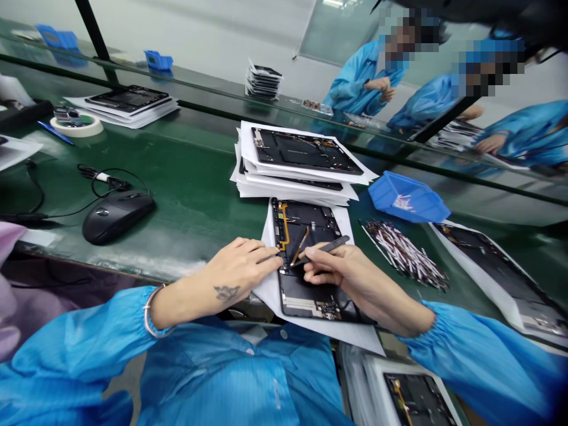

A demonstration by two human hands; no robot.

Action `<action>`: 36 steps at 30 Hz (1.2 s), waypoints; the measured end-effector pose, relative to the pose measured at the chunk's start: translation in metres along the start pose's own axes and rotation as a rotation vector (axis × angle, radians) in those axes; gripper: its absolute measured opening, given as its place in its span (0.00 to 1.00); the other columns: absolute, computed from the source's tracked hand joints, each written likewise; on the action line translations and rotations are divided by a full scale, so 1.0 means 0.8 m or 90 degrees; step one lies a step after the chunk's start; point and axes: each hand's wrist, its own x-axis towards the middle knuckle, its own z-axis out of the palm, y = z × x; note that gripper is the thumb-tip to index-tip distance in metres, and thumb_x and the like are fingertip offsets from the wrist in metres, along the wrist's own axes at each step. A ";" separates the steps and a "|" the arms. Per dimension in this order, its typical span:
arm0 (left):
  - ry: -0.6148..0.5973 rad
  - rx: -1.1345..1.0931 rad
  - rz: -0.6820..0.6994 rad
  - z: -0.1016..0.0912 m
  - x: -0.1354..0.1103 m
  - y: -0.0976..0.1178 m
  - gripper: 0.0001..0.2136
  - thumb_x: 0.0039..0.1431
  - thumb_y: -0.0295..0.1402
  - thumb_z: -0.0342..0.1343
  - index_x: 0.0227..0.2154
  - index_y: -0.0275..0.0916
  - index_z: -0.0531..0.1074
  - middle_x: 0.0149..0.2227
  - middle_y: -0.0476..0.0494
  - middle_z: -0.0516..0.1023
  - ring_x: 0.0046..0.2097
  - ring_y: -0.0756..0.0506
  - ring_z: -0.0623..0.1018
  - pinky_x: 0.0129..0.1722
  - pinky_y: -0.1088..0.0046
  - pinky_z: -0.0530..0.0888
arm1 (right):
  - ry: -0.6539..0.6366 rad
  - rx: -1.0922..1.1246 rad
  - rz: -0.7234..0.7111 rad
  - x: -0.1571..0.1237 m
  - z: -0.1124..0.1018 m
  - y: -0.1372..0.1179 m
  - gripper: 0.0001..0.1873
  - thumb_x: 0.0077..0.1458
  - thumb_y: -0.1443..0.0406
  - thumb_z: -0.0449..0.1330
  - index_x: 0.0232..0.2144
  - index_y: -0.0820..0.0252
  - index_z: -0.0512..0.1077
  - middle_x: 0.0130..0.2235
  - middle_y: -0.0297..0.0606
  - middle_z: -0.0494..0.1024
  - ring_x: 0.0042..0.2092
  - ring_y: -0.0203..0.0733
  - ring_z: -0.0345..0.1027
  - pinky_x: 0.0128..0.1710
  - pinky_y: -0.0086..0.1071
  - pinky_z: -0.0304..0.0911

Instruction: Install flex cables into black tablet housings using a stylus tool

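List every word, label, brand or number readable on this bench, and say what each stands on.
No text can be read. The printing on the circuit board of the opened tablet is too small to read, and the faint mark on the computer mouse is too blurred.

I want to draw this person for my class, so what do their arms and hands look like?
The left sleeve and right sleeve are shiny blue, with gathered, puffy cuffs. The left hand and right hand wear no gloves. A thin silver bangle circles the left wrist, and a dark butterfly-shaped tattoo marks the left forearm.
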 end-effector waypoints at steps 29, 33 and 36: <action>-0.045 0.014 -0.012 -0.003 0.003 0.001 0.15 0.67 0.23 0.44 0.52 0.35 0.68 0.55 0.41 0.74 0.51 0.43 0.73 0.47 0.66 0.68 | -0.011 0.027 0.028 0.004 0.000 -0.004 0.16 0.41 0.59 0.76 0.24 0.67 0.78 0.24 0.40 0.79 0.23 0.34 0.74 0.24 0.20 0.73; -0.045 0.011 -0.013 -0.002 0.002 0.000 0.15 0.67 0.23 0.45 0.53 0.35 0.68 0.55 0.41 0.74 0.51 0.43 0.73 0.46 0.66 0.68 | -0.010 0.030 0.025 0.003 0.001 -0.004 0.16 0.40 0.60 0.77 0.24 0.67 0.79 0.24 0.41 0.79 0.23 0.35 0.74 0.24 0.20 0.73; -0.026 0.004 -0.004 0.000 0.000 0.000 0.15 0.66 0.22 0.45 0.53 0.36 0.67 0.54 0.41 0.74 0.52 0.44 0.73 0.47 0.66 0.68 | -0.013 0.019 0.028 0.003 0.003 -0.005 0.14 0.42 0.60 0.75 0.23 0.66 0.79 0.24 0.40 0.79 0.23 0.34 0.74 0.24 0.21 0.73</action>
